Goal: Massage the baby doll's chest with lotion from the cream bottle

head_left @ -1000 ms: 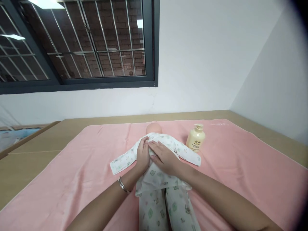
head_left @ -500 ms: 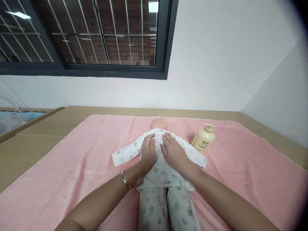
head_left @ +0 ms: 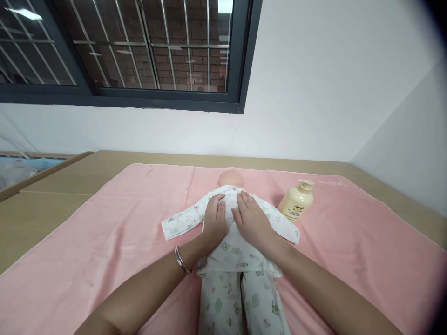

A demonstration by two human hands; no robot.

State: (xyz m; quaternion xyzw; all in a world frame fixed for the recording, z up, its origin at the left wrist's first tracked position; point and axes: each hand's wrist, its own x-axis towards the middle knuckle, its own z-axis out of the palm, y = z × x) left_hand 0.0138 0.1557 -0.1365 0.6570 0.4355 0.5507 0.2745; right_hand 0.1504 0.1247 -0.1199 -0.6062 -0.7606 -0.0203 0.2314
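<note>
A baby doll (head_left: 231,178) in a white patterned top (head_left: 237,253) and matching trousers (head_left: 223,302) lies stretched out, its bald head at the far end and its sleeves spread to both sides. My left hand (head_left: 215,218) rests on the left side of the doll's upper body, fingers extended. Opposite it, my right hand (head_left: 252,219) lies flat on the right side, fingers together and pointing away from me. A narrow strip of the top shows between the two hands. Neither hand grips anything. A silver bangle (head_left: 181,260) circles my left wrist.
A pink sheet (head_left: 104,242) spreads under the doll over a tan surface (head_left: 56,186). To the right of the doll, a pale yellow pump bottle (head_left: 296,201) sits close to the sleeve. Behind are a white wall (head_left: 300,93) and a dark-framed barred window (head_left: 157,97).
Both hands keep nearly the same place on the doll's upper body. The camera view has shifted very slightly.
</note>
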